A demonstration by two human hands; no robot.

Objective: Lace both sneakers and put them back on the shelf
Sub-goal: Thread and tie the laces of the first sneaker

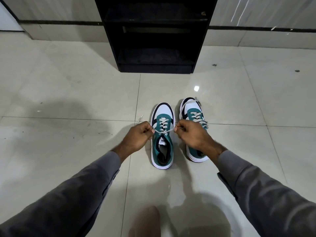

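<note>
left teal-and-white lace-up sneaker point(162, 135) on pale tiled floor point(68, 100), between the hands, long axis toe-away toward black open shelf point(155, 35) | left hand point(136, 138) and right hand point(191, 134) each pinched shut on an end of its grey lace point(164, 131), pulled sideways | both equally near | second sneaker point(195, 122) just right, laced, ends loose

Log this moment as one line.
left hand: pinching lace end | right hand: pinching other end | left sneaker: laces taut | shelf: empty

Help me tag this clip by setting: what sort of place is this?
Probably indoors in a home, perhaps an entryway. A glossy tiled floor, a low black shelf against the wall, and two sneakers, left and right, on the floor before it all point that way.
</note>
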